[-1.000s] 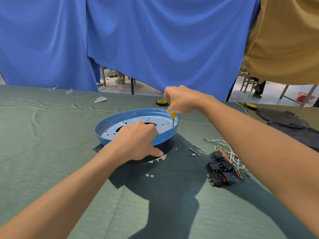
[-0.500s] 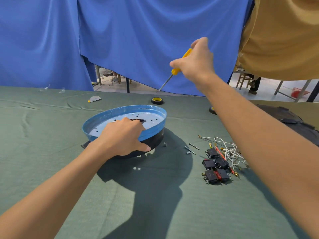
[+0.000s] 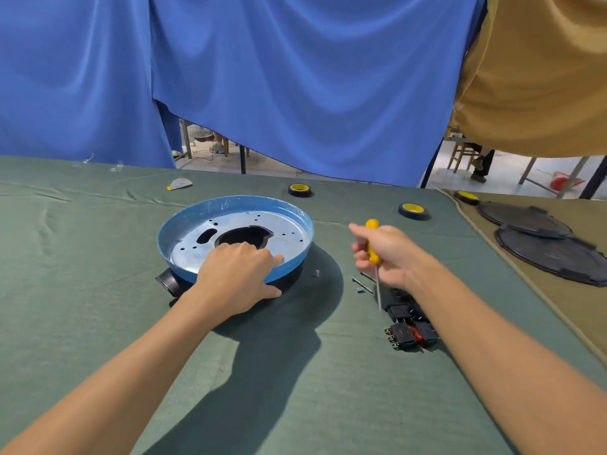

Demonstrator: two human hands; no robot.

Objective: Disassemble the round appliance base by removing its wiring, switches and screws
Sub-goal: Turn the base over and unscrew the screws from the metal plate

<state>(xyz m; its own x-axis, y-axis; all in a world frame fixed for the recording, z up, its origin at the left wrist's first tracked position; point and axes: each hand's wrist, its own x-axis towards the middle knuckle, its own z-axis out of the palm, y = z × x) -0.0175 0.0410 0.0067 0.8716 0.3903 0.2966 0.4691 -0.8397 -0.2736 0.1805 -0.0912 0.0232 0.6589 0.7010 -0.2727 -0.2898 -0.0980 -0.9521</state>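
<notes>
Your left hand (image 3: 238, 277) grips the near rim of the round appliance base (image 3: 285, 236), which sits left of centre on the green tabletop (image 3: 295, 372). Your right hand (image 3: 386, 254) holds a yellow screwdriver (image 3: 372, 224), shaft pointing down, above loose screws (image 3: 361, 284) and black switches (image 3: 410, 333). Bare cloth lies between your forearms. A blue curtain (image 3: 295, 77) hangs behind.

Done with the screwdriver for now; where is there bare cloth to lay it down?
Free: the green cloth left of the round base, and the near stretch between both forearms. Crowded: right of the base, where loose screws and black switches lie.
</notes>
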